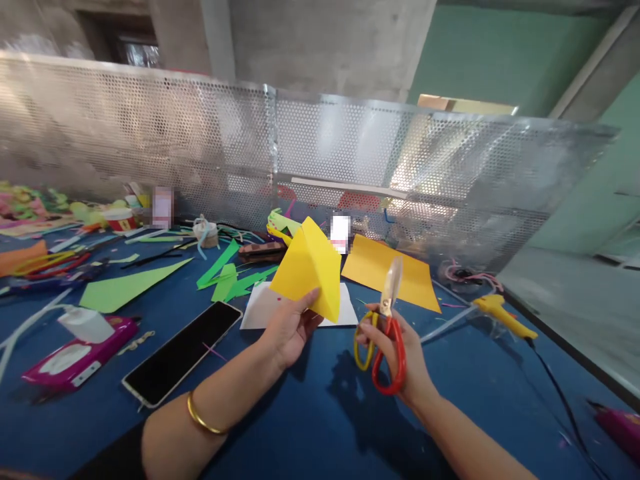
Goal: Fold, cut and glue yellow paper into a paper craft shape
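My left hand (289, 328) pinches the lower edge of a folded yellow paper (307, 267) and holds it up above the blue table (310, 420). My right hand (400, 353) grips scissors (387, 333) with one red and one yellow handle, blades pointing up and shut, just right of the folded paper. A flat yellow sheet (387, 273) lies on the table behind the scissors. A white sheet (263, 305) lies under the raised paper.
A black phone (183, 352) lies at left, next to a pink case (75, 357). Green paper scraps (125, 287) and craft clutter spread across the far left. A yellow glue gun (503, 317) with a black cord lies at right. A perforated metal screen (280, 153) walls the back.
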### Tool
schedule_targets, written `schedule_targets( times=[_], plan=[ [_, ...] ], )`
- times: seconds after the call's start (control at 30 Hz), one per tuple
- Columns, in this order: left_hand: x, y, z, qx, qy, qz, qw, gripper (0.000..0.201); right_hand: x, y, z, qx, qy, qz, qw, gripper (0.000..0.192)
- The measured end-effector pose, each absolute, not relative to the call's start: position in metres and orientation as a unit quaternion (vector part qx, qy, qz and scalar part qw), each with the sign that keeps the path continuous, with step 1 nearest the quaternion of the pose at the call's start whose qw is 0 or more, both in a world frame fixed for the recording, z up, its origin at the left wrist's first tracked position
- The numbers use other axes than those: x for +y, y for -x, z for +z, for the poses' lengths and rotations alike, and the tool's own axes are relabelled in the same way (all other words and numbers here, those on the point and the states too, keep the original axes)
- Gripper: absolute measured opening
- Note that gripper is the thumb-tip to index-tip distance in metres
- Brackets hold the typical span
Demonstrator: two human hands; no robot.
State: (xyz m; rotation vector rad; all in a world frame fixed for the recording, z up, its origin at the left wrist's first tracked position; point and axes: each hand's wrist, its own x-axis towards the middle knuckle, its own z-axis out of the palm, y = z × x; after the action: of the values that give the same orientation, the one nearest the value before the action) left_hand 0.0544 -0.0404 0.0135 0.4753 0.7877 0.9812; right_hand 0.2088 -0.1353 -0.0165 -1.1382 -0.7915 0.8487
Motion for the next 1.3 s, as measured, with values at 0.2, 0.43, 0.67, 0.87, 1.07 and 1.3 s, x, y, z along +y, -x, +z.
schedule_targets(
  times=[0.2,0.43,0.67,0.87,1.07,1.3],
  plan=[
    [-0.046,-0.055,0.016,0.324,-0.226,0.466,0.792,0.019,-0.110,-0.193,0.001,-0.344,0.483,0.497,0.634,0.051],
    [-0.050,-0.059,-0.001,0.338,-0.264,0.453,0.782,0.025,-0.107,-0.193,-0.015,-0.331,0.449,0.516,0.650,0.041],
    [-0.055,-0.054,0.001,0.280,-0.405,0.391,0.777,0.028,-0.113,-0.202,-0.008,-0.382,0.455,0.481,0.645,0.034],
    [-0.052,-0.051,0.007,0.308,-0.428,0.422,0.738,0.025,-0.117,-0.203,0.001,-0.442,0.508,0.417,0.610,0.041],
    [-0.036,-0.045,0.016,0.321,-0.371,0.497,0.716,0.024,-0.128,-0.218,0.001,-0.567,0.500,0.405,0.515,0.045],
    [-0.026,-0.039,0.020,0.313,-0.322,0.565,0.692,0.016,-0.138,-0.221,-0.003,-0.622,0.498,0.445,0.409,0.054]
  ],
)
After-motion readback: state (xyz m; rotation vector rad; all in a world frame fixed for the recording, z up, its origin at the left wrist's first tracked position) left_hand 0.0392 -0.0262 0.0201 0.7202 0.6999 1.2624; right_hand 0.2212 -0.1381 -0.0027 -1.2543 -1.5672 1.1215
